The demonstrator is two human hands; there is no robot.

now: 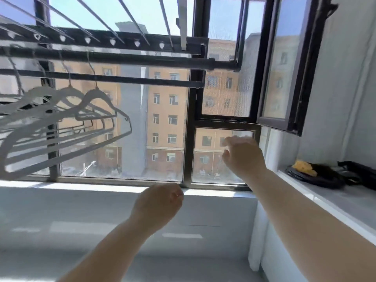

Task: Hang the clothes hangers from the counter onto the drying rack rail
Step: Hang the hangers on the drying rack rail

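Hangers (67,119): hooks up on rail (142,58), long bars slanting down-left
Left hand (158,200): raised, curled, empty
Right hand (242,155): raised higher, fingers loose, empty

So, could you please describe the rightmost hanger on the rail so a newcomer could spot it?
Start at the big black-framed window and find the dark drying rack rail crossing its upper left. White hangers dangle from it in a row. The rightmost hanger is nearest the window's middle post, with only bare rail to its right.
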